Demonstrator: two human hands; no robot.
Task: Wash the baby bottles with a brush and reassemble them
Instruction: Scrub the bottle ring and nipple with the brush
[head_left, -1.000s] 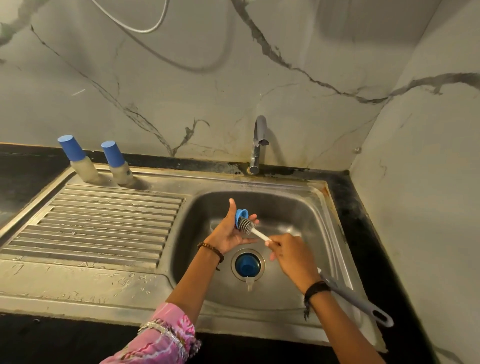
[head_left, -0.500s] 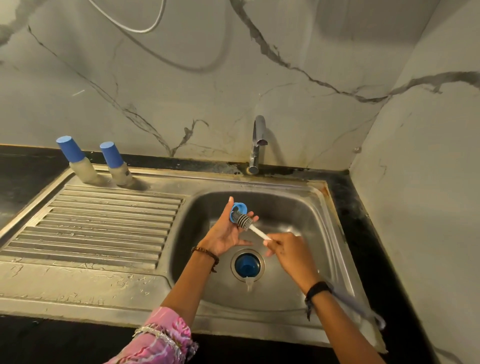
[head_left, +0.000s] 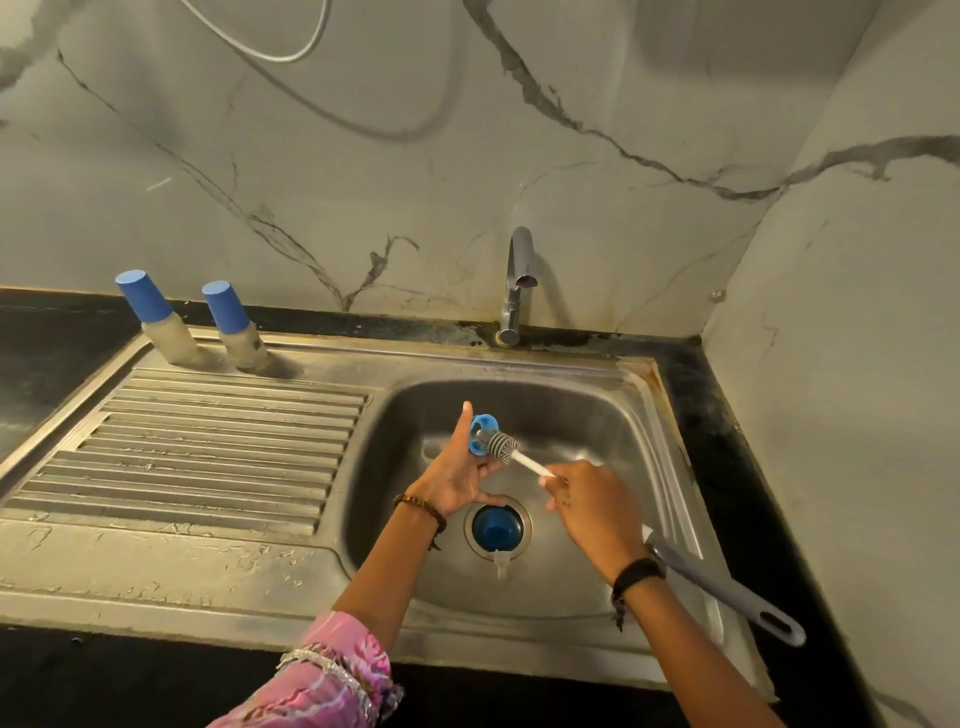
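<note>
Over the steel sink basin (head_left: 587, 415), my left hand (head_left: 457, 475) holds a blue bottle collar ring (head_left: 480, 439) between thumb and fingers. My right hand (head_left: 597, 512) pinches the white handle of a small grey nipple brush (head_left: 503, 446), whose bristle head is pushed against the ring's opening. A blue bottle cap (head_left: 497, 527) sits on the drain, with a clear nipple (head_left: 500, 564) lying just in front of it. Two assembled baby bottles with blue caps (head_left: 156, 317) (head_left: 234, 325) stand at the back left of the drainboard.
A long grey bottle-brush handle (head_left: 727, 592) lies across the sink's right rim, partly under my right wrist. The tap (head_left: 517, 283) stands behind the basin with no water running. The ribbed drainboard (head_left: 208, 441) spreads to the left; marble walls close off the back and right.
The small brush has moved back and forth in the ring; its head now sits a little further out to the right. My left hand has tilted the ring slightly.
</note>
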